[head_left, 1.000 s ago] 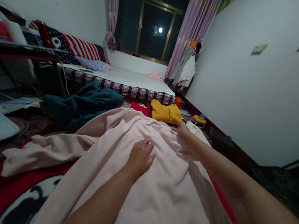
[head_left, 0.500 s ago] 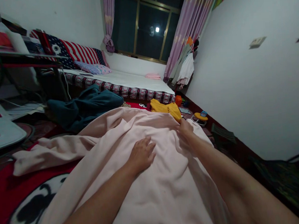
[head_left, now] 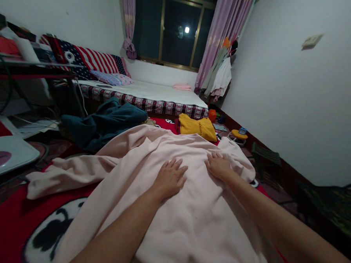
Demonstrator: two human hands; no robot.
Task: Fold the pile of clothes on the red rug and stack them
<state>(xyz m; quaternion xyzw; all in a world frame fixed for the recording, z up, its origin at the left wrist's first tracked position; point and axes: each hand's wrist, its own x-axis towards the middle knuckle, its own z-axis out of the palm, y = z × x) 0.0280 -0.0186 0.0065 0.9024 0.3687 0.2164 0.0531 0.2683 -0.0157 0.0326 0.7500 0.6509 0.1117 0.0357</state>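
Far L: red blanket (head_left: 10, 226), partly under pink garment (head_left: 194, 220). Pink garment: spread at ctr, one sleeve out to L. Teal cloth (head_left: 104, 121): heaped beyond sleeve. L hand (head_left: 170, 177): palm down on pink garment, fingers spread, released. Folded yellow garment (head_left: 197, 127): beyond pink garment's far edge. R hand (head_left: 218, 166): palm down on same, nr far edge, fingers fwd, released.

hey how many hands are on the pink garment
2: the left hand near the middle of the pink garment, the right hand farther right, by the sleeve there.
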